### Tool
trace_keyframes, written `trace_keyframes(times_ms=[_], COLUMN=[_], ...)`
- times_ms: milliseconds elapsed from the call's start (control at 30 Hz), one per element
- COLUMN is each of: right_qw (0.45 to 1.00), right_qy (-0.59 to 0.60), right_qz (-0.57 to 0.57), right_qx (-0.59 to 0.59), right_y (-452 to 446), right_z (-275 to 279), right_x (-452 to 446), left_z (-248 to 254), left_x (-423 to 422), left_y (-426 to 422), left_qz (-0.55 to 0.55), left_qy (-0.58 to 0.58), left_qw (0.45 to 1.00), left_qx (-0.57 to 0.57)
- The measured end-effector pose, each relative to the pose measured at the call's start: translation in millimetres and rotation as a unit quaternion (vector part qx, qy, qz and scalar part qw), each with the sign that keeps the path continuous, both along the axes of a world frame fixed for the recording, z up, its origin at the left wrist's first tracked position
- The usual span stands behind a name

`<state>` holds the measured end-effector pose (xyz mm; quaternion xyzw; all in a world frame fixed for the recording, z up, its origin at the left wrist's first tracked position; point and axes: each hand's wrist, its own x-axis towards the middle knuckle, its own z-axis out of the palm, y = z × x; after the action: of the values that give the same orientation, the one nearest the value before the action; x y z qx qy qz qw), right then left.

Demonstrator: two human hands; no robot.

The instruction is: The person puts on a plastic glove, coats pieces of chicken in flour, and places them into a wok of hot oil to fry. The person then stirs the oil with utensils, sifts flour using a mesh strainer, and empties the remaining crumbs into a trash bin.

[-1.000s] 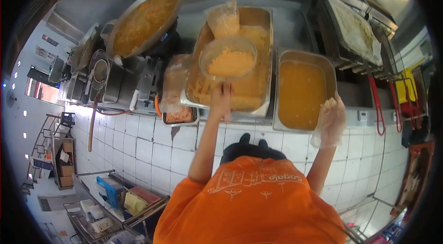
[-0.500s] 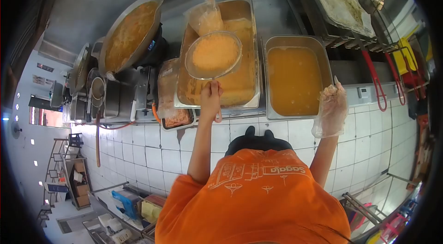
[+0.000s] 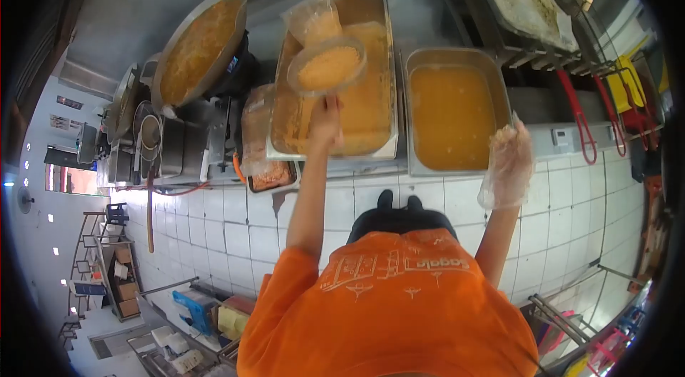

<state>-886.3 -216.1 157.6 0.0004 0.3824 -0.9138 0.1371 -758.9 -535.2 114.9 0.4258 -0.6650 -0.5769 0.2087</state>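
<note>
My left hand (image 3: 326, 125) is closed round the handle of a round sieve (image 3: 293, 76). Orange-yellow crumbs (image 3: 330, 67) lie in the sieve, which hangs over a deep metal pan (image 3: 392, 113) of similar crumbs. At that pan's back left leans a clear plastic bag (image 3: 312, 18) of crumbs. A loose clear glove covers my right hand (image 3: 511, 159), its fingertips coated with crumbs. Those fingers are loosely bent and partly apart, with nothing visible in them. It is beside the front right corner of a second metal pan (image 3: 505, 92), which contains yellow-brown liquid (image 3: 453, 116).
A large wok (image 3: 200, 49) of bubbling oil stands at the back left. Beside the crumb pan is a tray (image 3: 275, 179) of raw-looking meat under plastic. Red-handled baskets (image 3: 581, 116) hang at the right. A long wooden handle (image 3: 150, 213) juts out at the left.
The sieve has moved back and slightly left in my left hand, and it is now blurred and more tilted, with fewer crumbs showing. My right hand has barely moved.
</note>
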Motion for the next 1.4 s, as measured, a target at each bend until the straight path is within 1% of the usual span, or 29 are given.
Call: trace_keyframes(times_ms=[67, 100, 133, 167, 233, 300, 333, 400, 433, 533, 567, 600, 667, 733, 767, 833, 867, 900, 933, 967, 1000, 1033, 1100, 1167, 1233, 1300, 1333, 1400], right_qw=[1.000, 1.000, 0.999, 0.999, 1.000, 1.000, 1.000, 1.000, 1.000, 0.999, 0.999, 1.000, 0.999, 0.999, 0.999, 1.000, 1.000, 1.000, 1.000, 1.000, 1.000, 1.000, 1.000, 0.999, 0.999, 0.998, 0.997, 0.999], right_qy=[0.008, -0.002, -0.014, -0.020, -0.007, -0.006, -0.005, -0.002, -0.002, 0.021, 0.023, 0.015, 0.008, 0.022, 0.015, 0.021, 0.024, 0.028, 0.029, 0.027, 0.028, 0.026, 0.023, 0.039, 0.040, 0.047, 0.062, 0.045], right_qz=[0.017, -0.011, -0.039, -0.038, -0.016, -0.006, -0.001, -0.010, -0.020, -0.001, 0.001, 0.017, 0.035, 0.028, 0.030, 0.006, 0.004, 0.007, 0.011, 0.009, -0.002, -0.013, -0.005, -0.002, -0.011, 0.001, 0.011, -0.006], right_qx=[-0.013, -0.011, -0.006, 0.000, 0.016, 0.018, 0.021, 0.017, 0.020, 0.036, 0.035, 0.018, -0.001, -0.023, -0.016, 0.017, 0.015, 0.002, -0.007, -0.009, -0.003, 0.007, 0.004, -0.013, -0.016, -0.028, -0.040, -0.027], right_y=[0, -2, -2, 0, 1, 5, 4, 0, 0, -10, -8, -9, -13, -14, -12, -12, -11, -10, -10, -10, -9, -3, 7, 3, 4, 5, 5, 2], right_z=[1, 0, -1, -2, -2, -2, -1, 3, 5, 16, 15, 14, 16, 14, 11, 7, 8, 9, 10, 10, 10, 8, 0, 1, -1, -4, -3, 5], right_x=[-5, -5, -3, -2, -6, -4, -7, -7, -3, -1, 2, 1, -5, -3, 0, 0, 2, 2, 1, 0, 0, 4, 5, -4, -1, 1, -1, 2], left_z=[-16, -21, -24, -29, -36, -28, -26, -30, -29, -30, -28, -22, -16, -45, -50, -53, -40, -28, -24, -22, -21, -19, -11, -12, -26, -33, -36, -34], left_x=[27, 30, 21, 9, 12, 15, 21, 50, 49, 27, 25, 25, 44, 39, 26, 27, 30, 26, 27, 33, 38, 37, 24, 24, 32, 31, 31, 40], left_y=[32, 37, 21, 1, -4, -3, 6, 37, 28, -18, -19, -9, 33, 6, -17, -16, -5, 0, 5, 10, 13, 11, -3, -3, -2, -14, -21, -20], left_qz=[0.005, 0.004, 0.002, 0.002, 0.009, 0.003, 0.005, 0.009, 0.010, -0.020, -0.012, -0.014, 0.016, 0.007, -0.016, -0.041, -0.060, -0.077, -0.077, -0.042, -0.007, -0.008, -0.036, -0.034, -0.018, -0.017, -0.022, -0.023], left_qy=[0.028, 0.076, 0.074, 0.073, 0.072, -0.004, 0.004, 0.109, 0.107, 0.065, 0.043, 0.052, 0.075, 0.090, 0.034, -0.022, -0.030, -0.032, -0.028, 0.004, 0.033, 0.026, 0.048, 0.074, 0.084, 0.133, 0.133, 0.045], left_qw=[0.994, 0.994, 0.994, 0.995, 0.996, 0.997, 0.997, 0.994, 0.994, 0.997, 0.998, 0.998, 0.997, 0.996, 0.996, 0.989, 0.966, 0.930, 0.929, 0.975, 0.997, 0.997, 0.996, 0.996, 0.996, 0.985, 0.985, 0.999], left_qx=[-0.106, -0.076, -0.078, -0.068, -0.055, -0.075, -0.081, -0.027, -0.027, 0.030, 0.034, 0.026, -0.020, -0.020, -0.083, -0.142, -0.248, -0.357, -0.360, -0.219, -0.071, -0.067, 0.063, 0.040, 0.030, 0.108, 0.107, -0.008])
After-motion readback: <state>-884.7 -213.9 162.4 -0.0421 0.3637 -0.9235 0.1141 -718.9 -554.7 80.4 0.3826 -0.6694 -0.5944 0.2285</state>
